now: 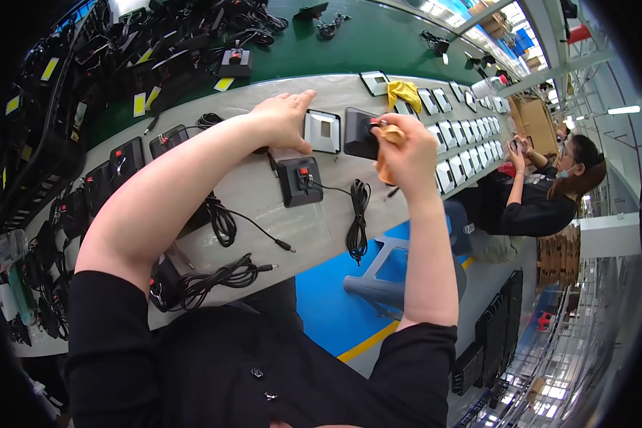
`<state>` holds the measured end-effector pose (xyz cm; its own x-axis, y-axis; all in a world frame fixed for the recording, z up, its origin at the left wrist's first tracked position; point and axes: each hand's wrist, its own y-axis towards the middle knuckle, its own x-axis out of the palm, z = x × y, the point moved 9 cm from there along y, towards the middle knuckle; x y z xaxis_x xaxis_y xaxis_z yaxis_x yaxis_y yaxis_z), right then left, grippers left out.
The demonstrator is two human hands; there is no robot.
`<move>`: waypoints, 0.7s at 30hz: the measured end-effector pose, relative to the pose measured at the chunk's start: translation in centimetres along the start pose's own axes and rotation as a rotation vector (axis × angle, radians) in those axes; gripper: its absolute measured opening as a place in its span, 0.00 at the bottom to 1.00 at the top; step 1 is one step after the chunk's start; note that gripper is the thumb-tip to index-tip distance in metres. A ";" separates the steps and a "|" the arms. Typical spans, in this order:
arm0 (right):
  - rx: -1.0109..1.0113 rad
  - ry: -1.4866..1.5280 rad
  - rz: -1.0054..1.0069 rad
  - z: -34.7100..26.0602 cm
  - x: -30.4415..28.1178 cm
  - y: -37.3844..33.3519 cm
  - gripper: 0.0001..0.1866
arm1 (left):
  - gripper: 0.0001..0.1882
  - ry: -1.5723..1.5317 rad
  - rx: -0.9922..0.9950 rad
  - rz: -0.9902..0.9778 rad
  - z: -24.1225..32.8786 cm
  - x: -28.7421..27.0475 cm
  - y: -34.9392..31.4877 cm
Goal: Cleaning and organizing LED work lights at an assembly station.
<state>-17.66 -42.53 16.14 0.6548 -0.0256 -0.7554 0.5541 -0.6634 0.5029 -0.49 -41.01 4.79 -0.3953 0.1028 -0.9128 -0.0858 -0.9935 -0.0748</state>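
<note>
My left hand (282, 120) reaches over the table with its thumb and fingers apart, holding nothing. Beside its fingertips lies a silver-white square plate (312, 132) with a dark rim and a small opening. My right hand (412, 151) is closed on a yellow-orange cloth (386, 170). Its fingertips meet the red-and-black fitting of a black square housing (358, 134); whether they also grip the housing I cannot tell. Below my left hand sits another black housing (290, 187) with a red part on top. A black cable bundle (357, 221) runs from it.
Rows of pale plates (466, 164) cover the table's right end, with a yellow cloth (404, 95) near them. Black housings (125, 158) and coiled cables (221, 274) crowd the left. A green surface (378, 46) lies beyond. A co-worker (549, 189) sits at right, near a grey-blue stool (389, 267).
</note>
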 end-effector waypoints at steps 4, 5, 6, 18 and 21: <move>-0.004 0.038 -0.066 0.5 5.4 1.5 0.08 | 0.57 -0.070 0.050 0.059 -0.5 0.3 -0.6; -0.007 0.025 -0.084 0.3 6.1 1.5 0.07 | 0.58 -0.081 0.010 0.108 -0.5 0.0 -0.9; -0.026 0.018 -0.093 0.1 6.6 1.5 0.07 | 0.58 -0.086 0.004 0.105 -0.5 0.1 -1.0; 0.020 0.032 -0.064 1.3 8.2 0.6 0.09 | 0.58 -0.098 -0.010 0.171 -0.3 -0.2 -1.4; 0.037 0.084 -0.039 1.6 8.6 0.4 0.09 | 0.52 -0.070 -0.009 0.208 -0.1 0.1 -1.4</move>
<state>-12.61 -44.22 9.20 0.6744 0.0626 -0.7357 0.5621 -0.6896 0.4566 -0.28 -39.60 4.80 -0.4662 -0.1021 -0.8788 0.0129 -0.9940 0.1086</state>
